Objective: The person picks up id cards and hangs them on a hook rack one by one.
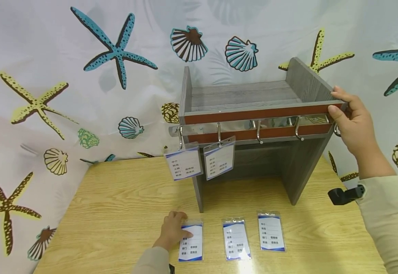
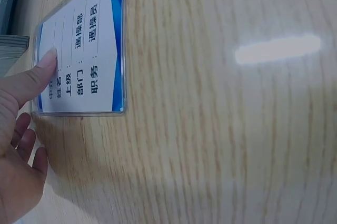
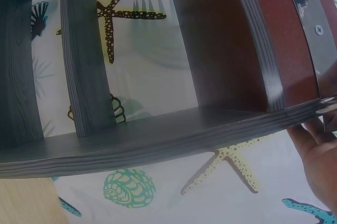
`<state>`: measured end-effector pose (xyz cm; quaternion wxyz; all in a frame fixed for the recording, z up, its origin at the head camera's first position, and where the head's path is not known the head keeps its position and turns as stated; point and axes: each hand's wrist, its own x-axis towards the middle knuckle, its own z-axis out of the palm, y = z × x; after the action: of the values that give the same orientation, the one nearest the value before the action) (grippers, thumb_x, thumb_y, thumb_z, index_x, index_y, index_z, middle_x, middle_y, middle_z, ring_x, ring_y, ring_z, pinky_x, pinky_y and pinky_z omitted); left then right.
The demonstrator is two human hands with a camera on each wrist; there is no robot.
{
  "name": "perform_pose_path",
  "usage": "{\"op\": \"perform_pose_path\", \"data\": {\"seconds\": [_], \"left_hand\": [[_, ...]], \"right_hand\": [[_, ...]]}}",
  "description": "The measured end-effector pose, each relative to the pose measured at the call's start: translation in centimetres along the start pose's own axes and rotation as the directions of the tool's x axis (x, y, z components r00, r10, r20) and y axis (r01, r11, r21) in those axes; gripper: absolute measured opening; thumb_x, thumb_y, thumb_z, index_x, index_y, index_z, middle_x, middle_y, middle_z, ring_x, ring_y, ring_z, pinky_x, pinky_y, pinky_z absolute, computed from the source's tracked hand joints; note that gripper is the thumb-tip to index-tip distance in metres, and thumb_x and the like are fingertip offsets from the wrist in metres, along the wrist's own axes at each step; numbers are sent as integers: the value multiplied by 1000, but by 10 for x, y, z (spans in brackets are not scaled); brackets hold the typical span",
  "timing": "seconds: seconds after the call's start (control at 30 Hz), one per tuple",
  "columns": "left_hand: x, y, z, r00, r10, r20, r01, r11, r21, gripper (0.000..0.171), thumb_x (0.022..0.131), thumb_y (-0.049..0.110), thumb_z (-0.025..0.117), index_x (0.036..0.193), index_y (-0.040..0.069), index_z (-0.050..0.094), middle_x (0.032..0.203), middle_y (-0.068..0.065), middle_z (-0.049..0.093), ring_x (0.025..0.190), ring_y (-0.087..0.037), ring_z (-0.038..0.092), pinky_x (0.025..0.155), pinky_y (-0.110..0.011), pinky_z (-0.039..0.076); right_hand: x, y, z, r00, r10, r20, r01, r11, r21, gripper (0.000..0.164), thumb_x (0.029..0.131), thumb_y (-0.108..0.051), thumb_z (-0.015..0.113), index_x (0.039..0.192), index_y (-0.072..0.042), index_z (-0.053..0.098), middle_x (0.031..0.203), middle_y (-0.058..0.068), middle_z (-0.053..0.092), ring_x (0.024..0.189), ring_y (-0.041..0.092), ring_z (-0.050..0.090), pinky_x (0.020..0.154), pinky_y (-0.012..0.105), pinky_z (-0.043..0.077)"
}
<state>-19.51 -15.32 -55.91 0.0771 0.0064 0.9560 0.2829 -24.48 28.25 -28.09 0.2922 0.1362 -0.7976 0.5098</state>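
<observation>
My left hand (image 1: 172, 230) reaches over the leftmost ID badge (image 1: 192, 253), which lies flat on the table. In the left wrist view the thumb (image 2: 39, 74) rests on the badge's printed face, while the other fingers bend loosely beside its edge. My right hand (image 1: 356, 123) grips the right front corner of a grey wooden shelf (image 1: 246, 93), thumb on the front and fingers over the side board. From the shelf's hooks at the left hang two badges, one card (image 1: 184, 167) next to another (image 1: 219, 161), both tilted.
Two more badges lie in a row on the table: a middle card (image 1: 236, 243) and a right card (image 1: 270, 234). Further hooks (image 1: 259, 131) to the right on the metal rail carry no badges. A patterned cloth (image 1: 92, 99) hangs behind the wooden table (image 1: 116, 198).
</observation>
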Motion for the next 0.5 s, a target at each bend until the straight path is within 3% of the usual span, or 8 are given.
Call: {"op": "perform_pose_path", "data": {"seconds": [0.27,0.5], "left_hand": [[-5,7,-3,1000,-1,16,1,1000,30,50,55,23,79,98,13,54,104,-8,44,95,-29,36,81,-48,32],[-7,9,-4,1000,12,9,-12,999,45,50,54,22,80,93,12,50,93,-5,45,85,-25,38,73,-42,37]], "right_hand": [[-2,-2,1,1000,3,0,-3,1000,-7,35,89,-11,47,123,-13,45,136,-1,32,109,9,42,78,12,36],[-2,-3,0,1000,6,6,-6,1000,-9,35,89,-11,46,124,-14,44,137,-1,30,111,11,40,82,13,35]]}}
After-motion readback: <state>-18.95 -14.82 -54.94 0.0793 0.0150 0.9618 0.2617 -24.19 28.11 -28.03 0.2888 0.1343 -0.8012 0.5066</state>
